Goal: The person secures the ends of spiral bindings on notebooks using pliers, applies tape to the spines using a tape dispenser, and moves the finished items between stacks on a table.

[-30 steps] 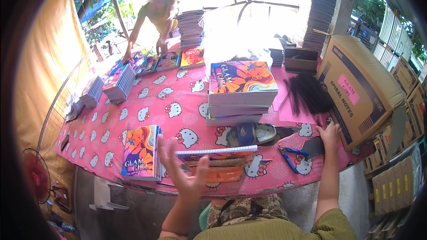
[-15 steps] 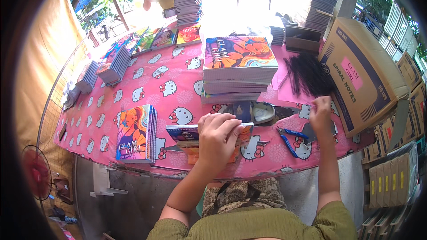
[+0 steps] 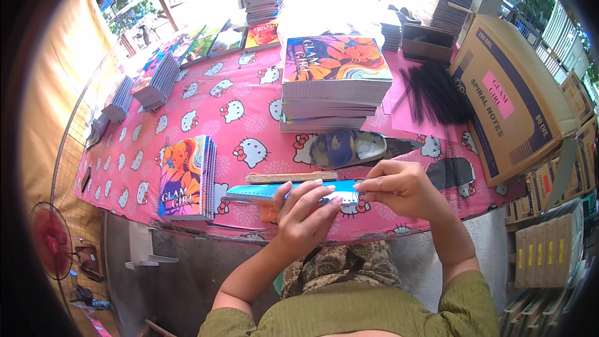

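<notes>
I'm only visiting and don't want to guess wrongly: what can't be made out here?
All in the head view:
Part of the blue notebook: hidden by the left hand.
Whether the right hand pinches anything at the notebook's end: too small to tell.
Background beyond the notebook stack: lost in glare.

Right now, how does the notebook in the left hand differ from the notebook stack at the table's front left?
The notebook shows a bright blue face; the notebook stack shows an illustrated orange and purple cover. The left hand holds the notebook, while the notebook stack rests untouched. Both are near the table's front edge.
</notes>
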A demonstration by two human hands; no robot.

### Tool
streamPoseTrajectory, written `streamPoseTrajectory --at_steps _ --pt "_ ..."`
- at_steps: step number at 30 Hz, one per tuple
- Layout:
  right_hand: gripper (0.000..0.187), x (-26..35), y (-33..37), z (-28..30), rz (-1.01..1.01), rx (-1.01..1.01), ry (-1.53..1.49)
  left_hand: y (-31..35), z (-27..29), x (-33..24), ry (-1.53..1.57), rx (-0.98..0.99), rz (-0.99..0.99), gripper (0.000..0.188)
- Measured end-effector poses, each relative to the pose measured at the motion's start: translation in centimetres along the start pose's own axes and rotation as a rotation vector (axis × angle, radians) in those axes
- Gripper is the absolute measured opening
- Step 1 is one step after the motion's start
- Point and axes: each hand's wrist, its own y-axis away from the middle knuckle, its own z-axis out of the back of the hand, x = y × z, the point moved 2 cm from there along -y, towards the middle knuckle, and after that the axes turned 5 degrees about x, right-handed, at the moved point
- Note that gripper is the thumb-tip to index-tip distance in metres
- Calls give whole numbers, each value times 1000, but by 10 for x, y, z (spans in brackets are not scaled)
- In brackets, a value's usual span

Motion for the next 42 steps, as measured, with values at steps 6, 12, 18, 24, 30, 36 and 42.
streamPoseTrajectory --at_steps 6,12,18,24,30,36,42 --pt "16 3 -7 -1 26 -6 7 0 -1 3 11 6 2 22" --pt "18 8 -11 4 167 16 150 -12 0 4 43 -20 34 24" --pt "19 7 -3 -7 -122 -33 124 -29 0 4 96 -28 198 22" --pt "19 10 -9 -17 -122 -160 295 -38 5 7 11 55 276 20" --pt "19 19 -19 -21 -68 -212 351 -32 0 10 53 50 268 20" --pt "14 30 -21 -21 -107 -312 404 -32 0 11 64 20 255 18" --pt "36 -32 -22 18 -214 21 308 -21 9 8 151 72 211 17"
